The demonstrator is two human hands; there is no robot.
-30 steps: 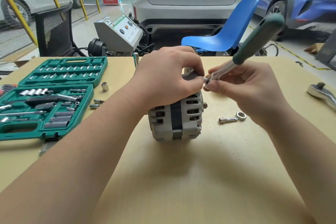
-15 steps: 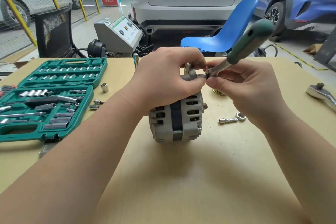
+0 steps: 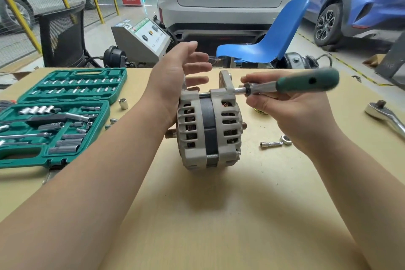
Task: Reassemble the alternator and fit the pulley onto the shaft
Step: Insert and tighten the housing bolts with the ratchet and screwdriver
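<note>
The alternator (image 3: 209, 129) stands on edge mid-table with both housing halves closed on the dark stator band, one through-bolt seated along the bottom and the driver (image 3: 285, 86) socket on another at the top, so by my read the case is nearly buttoned up. Left of the alternator, the left hand (image 3: 173, 81) braces the housing with its palm, fingers spread wide and gripping nothing, while on the alternator's right the right hand (image 3: 291, 112) curls around the driver shaft. No pulley shows on either shaft end, so that fitting looks undone.
</note>
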